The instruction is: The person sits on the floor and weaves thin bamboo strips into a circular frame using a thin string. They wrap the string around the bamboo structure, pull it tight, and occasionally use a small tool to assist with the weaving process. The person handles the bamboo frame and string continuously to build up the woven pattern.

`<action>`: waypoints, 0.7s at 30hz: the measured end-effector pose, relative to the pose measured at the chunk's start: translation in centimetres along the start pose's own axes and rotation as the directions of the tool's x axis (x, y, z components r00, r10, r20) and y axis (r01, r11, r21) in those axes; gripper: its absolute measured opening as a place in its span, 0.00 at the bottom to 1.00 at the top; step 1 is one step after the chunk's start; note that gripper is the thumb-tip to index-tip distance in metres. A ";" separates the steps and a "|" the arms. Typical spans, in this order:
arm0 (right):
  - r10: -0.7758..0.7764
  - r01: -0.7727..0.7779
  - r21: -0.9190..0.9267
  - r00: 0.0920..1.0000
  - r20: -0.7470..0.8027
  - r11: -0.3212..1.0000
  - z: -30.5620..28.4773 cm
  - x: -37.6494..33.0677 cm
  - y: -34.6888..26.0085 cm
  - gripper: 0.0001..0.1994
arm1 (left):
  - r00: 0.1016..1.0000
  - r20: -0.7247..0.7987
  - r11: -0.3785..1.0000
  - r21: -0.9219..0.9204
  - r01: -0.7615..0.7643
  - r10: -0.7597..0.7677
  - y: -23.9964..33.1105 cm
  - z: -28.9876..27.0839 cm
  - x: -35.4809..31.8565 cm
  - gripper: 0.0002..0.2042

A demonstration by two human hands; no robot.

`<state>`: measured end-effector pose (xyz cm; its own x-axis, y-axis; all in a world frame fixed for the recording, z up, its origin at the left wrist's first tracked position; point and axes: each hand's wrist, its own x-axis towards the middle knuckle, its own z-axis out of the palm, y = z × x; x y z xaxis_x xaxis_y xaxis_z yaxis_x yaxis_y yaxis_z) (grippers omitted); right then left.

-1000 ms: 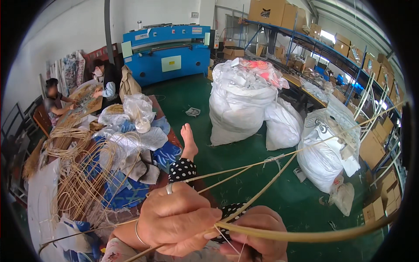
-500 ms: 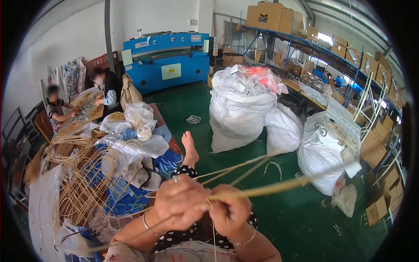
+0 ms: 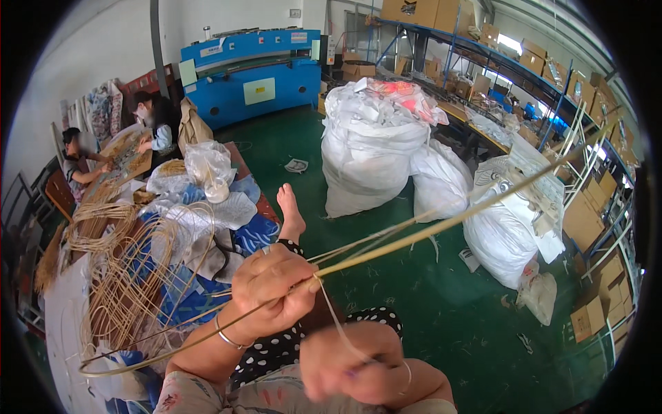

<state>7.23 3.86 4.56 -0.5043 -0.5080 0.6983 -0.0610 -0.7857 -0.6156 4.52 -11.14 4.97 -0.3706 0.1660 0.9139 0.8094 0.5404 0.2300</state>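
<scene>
My left hand (image 3: 271,288) is closed round a bundle of long tan cane strips (image 3: 441,226). The strips run out to the far right, and one bends back in a loop at the lower left. From the left fingertips a thin pale cord (image 3: 332,308) hangs down to my right hand (image 3: 352,362). That hand is low in front of my lap, curled and smeared by motion, with the cord running into it. Loose coils of cane (image 3: 127,276) lie on the table to the left of my left hand.
A blue machine (image 3: 241,90) stands at the back. Bulging white sacks (image 3: 369,152) sit on the green floor (image 3: 441,331). Shelves with cardboard boxes (image 3: 531,61) line the right. Two people work at the far left of the table. My bare foot (image 3: 291,210) stretches forward.
My right hand has left the left hand's fingers and moved down toward my lap, drawing the cord. The left hand has shifted left, and the cane strips now tilt upward to the right.
</scene>
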 end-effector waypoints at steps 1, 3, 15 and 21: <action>0.049 -0.057 0.228 0.998 0.040 0.972 0.3 -0.2 -0.3 0.03 | 1.000 0.001 1.000 -0.016 0.004 -0.004 0.5 -0.2 0.1 0.05; 0.105 -0.177 0.528 0.981 0.164 0.831 0.5 -0.4 -0.6 0.08 | 1.000 -0.002 0.996 -0.091 -0.009 0.009 1.6 -0.7 0.3 0.05; -0.199 0.193 -0.977 0.965 0.172 0.091 -0.9 0.0 -1.4 0.08 | 0.998 0.057 0.966 -0.258 -0.025 0.042 4.6 -3.0 1.0 0.08; -0.384 0.210 -0.967 0.912 0.141 0.142 -0.3 1.5 -0.8 0.04 | 0.997 0.070 0.985 -0.173 -0.012 0.024 4.1 -2.6 0.9 0.08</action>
<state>6.22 3.83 6.03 -0.3148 -0.2113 0.9253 -0.9477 0.1237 -0.2942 8.71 -10.95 7.63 -0.3819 0.2367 0.8934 0.8803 0.3877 0.2736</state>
